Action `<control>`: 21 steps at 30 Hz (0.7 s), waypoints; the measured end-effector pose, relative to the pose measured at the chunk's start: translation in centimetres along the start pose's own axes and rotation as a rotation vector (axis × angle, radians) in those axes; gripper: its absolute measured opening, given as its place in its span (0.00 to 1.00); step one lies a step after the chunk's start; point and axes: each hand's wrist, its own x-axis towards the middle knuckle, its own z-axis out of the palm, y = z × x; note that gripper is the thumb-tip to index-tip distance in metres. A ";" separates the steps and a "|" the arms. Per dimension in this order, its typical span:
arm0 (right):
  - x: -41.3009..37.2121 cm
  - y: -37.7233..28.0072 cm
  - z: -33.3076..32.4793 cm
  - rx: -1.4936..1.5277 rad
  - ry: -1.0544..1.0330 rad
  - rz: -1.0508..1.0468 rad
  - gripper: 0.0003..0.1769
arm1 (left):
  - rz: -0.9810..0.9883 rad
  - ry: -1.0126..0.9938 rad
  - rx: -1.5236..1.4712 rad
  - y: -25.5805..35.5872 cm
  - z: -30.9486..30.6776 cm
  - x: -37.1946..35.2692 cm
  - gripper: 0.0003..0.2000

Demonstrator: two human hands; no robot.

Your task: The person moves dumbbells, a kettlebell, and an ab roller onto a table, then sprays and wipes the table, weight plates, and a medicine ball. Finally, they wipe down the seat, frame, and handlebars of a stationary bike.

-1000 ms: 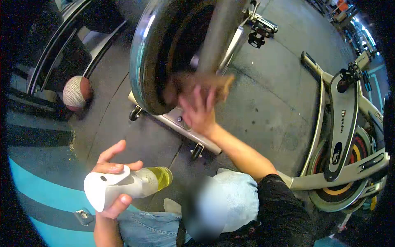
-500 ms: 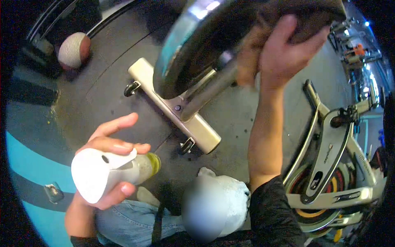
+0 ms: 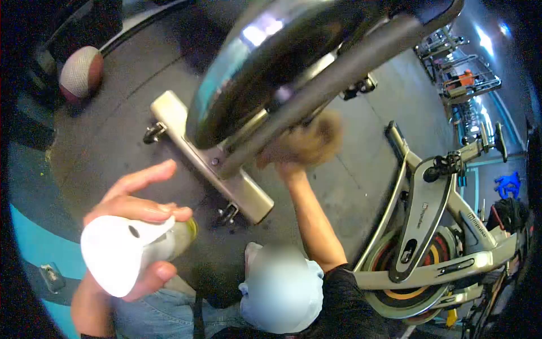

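Note:
My left hand (image 3: 132, 206) is wrapped round a spray bottle with a white head (image 3: 110, 254), its clear body pointing to the right with yellowish liquid inside. Fingers lie along the trigger side and the thumb presses from below. A brown cloth (image 3: 313, 141), blurred by motion, is in my right hand (image 3: 291, 168), whose fingers are mostly hidden by it. The cloth is up against the lower side of the dark slanted tube (image 3: 339, 70) of an exercise bike. Beside that tube is the bike's shiny flywheel (image 3: 212, 93), above a pale foot bar (image 3: 212, 161) with small wheels.
A second exercise bike (image 3: 420, 226) stands on the right. At the upper left a white and maroon ball (image 3: 82, 72) rests on the dark floor (image 3: 132, 127). More gym machines (image 3: 463, 85) line the far right. A small greyish object (image 3: 52, 277) lies at lower left.
My right hand has come down and left with the cloth, from high on the bike to the lower part of the slanted tube. My left hand still grips the spray bottle.

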 end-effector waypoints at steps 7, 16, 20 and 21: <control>14.4 12.1 -1.6 0.497 -0.337 0.446 0.19 | -0.282 0.064 -0.173 0.5 1.1 -0.4 0.25; 6.9 0.1 -1.8 1.050 0.206 0.910 0.25 | -0.252 0.045 -0.179 0.3 1.8 0.4 0.28; -4.1 -7.5 2.1 0.855 0.030 0.681 0.31 | -0.308 0.075 -0.154 0.6 2.4 0.5 0.28; -3.2 -9.2 2.5 0.940 0.129 0.731 0.32 | -0.311 0.084 -0.158 0.5 2.3 0.4 0.28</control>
